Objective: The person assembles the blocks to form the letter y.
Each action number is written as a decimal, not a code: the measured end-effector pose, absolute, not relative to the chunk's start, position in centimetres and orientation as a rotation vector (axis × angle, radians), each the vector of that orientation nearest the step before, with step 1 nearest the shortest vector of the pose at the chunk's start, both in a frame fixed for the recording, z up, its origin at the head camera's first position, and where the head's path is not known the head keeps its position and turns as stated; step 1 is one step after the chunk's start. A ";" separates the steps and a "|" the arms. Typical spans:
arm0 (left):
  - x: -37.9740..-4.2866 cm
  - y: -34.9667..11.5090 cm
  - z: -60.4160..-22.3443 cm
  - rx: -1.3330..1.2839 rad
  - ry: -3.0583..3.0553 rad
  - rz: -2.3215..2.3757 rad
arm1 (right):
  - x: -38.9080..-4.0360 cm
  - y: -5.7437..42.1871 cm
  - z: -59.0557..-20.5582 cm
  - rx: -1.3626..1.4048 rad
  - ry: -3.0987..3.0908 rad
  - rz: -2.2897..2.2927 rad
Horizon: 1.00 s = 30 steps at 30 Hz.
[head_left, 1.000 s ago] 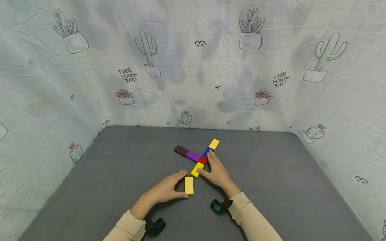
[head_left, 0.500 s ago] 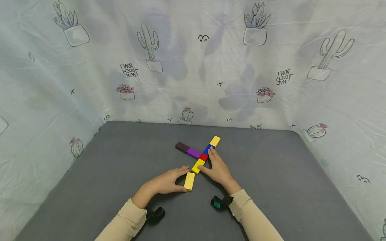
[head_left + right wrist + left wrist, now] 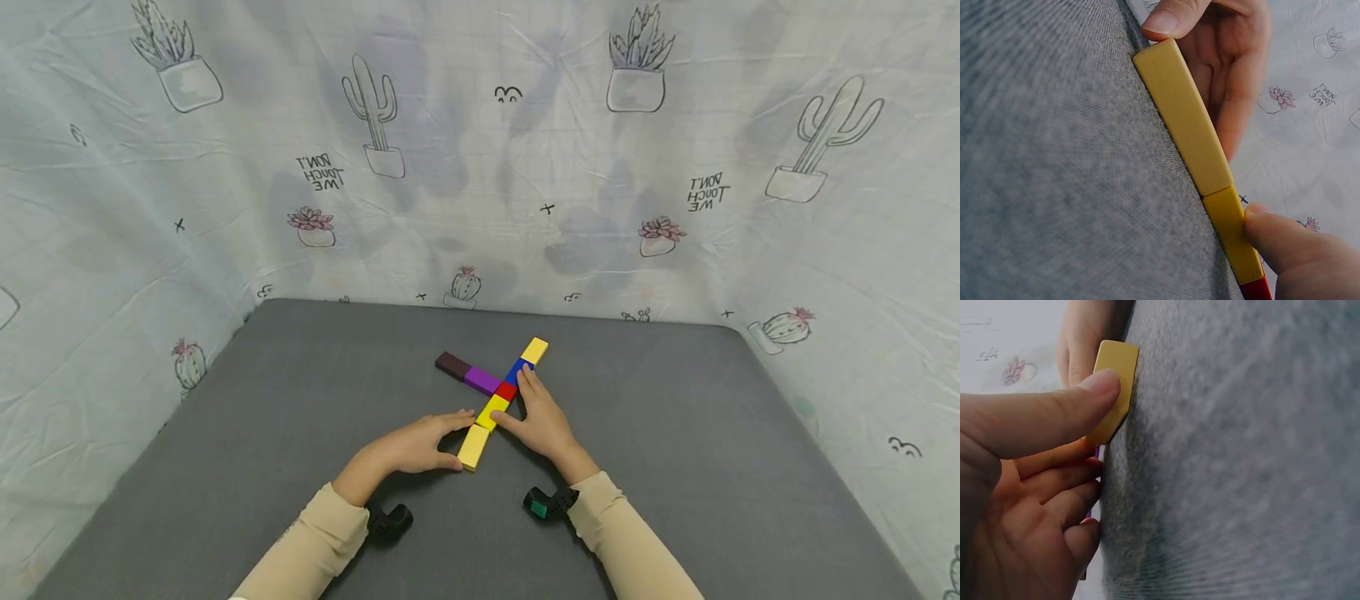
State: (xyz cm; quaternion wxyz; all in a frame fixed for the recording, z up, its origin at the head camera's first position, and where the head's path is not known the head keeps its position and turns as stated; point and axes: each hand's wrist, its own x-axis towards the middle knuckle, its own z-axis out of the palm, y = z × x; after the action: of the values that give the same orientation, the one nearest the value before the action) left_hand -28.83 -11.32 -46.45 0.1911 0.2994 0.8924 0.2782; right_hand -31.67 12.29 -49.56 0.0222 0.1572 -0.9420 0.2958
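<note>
My left hand (image 3: pixel 416 446) holds a pale yellow block (image 3: pixel 473 447) flat on the table, thumb at its near end and fingers by its far end. In the right wrist view that pale yellow block (image 3: pixel 1182 119) meets the end of a bright yellow block (image 3: pixel 1232 234). My right hand (image 3: pixel 543 425) lies along the row, its thumb touching the bright yellow block and its extended fingertips on the blue block (image 3: pixel 514 372). Between these two sits a red block (image 3: pixel 506 392). Another pale yellow block (image 3: pixel 535 351) forms the far end.
A purple block (image 3: pixel 482 380) and a dark brown block (image 3: pixel 453 366) branch off to the left near the red one. All lie on a grey cloth-covered table (image 3: pixel 675 442). A white curtain (image 3: pixel 465 167) printed with cacti hangs behind and at the sides.
My left hand has turned the near pale yellow block and slid it up against the bright yellow one, in line with the row. The right hand keeps its place on the row.
</note>
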 end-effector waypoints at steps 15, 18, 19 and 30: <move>-29.0 -11.3 -46.6 0.797 2.487 0.788 | -31.7 12.1 -49.8 0.487 -2.941 0.916; -29.1 -11.4 -46.7 0.810 2.489 0.794 | -31.9 12.2 -49.8 0.487 -2.942 0.915; -29.2 -11.4 -46.8 0.813 2.490 0.794 | -31.9 12.2 -49.8 0.489 -2.940 0.915; -28.8 -11.3 -47.3 0.846 2.494 0.787 | -31.6 12.5 -50.5 0.499 -2.930 0.914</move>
State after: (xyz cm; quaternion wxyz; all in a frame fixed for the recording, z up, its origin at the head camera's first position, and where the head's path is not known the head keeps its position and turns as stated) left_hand -28.80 -11.32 -47.30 0.1954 0.3019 0.8898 0.2809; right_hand -31.59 12.51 -50.54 0.0160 0.1606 -0.9421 0.2940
